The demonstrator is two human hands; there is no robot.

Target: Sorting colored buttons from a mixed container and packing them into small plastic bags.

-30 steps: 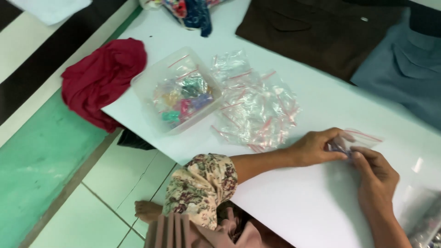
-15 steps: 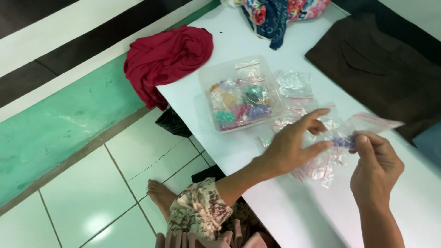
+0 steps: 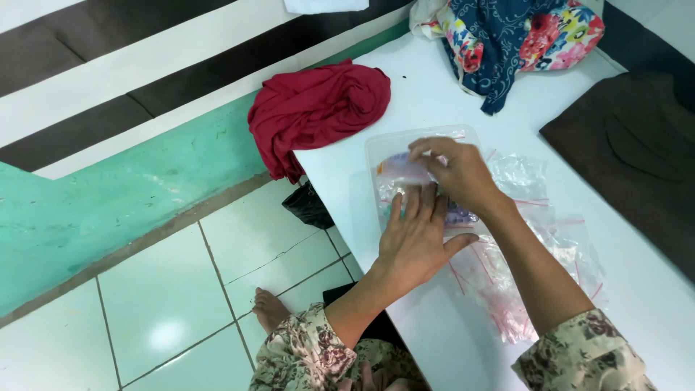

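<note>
My left hand (image 3: pixel 416 235) lies flat, fingers spread, on the near side of a clear plastic box (image 3: pixel 384 148) of small colourful packets on the white table (image 3: pixel 434 108). My right hand (image 3: pixel 456 174) reaches over the box from the right and pinches a small clear zip bag (image 3: pixel 398 168) with something pale purple inside, holding it in the box. A heap of several empty clear zip bags (image 3: pixel 521 261) with red seal strips lies under and beside my right forearm.
A crumpled dark red cloth (image 3: pixel 315 108) hangs over the table's left corner. A blue floral fabric bundle (image 3: pixel 521 36) sits at the far end, a dark brown garment (image 3: pixel 630 159) at the right. Below are white floor tiles, a bare foot (image 3: pixel 271 310) and a green wall base.
Both hands moved from the near table edge over to the plastic box, carrying the small filled bag. The camera view swung left and closer to the box.
</note>
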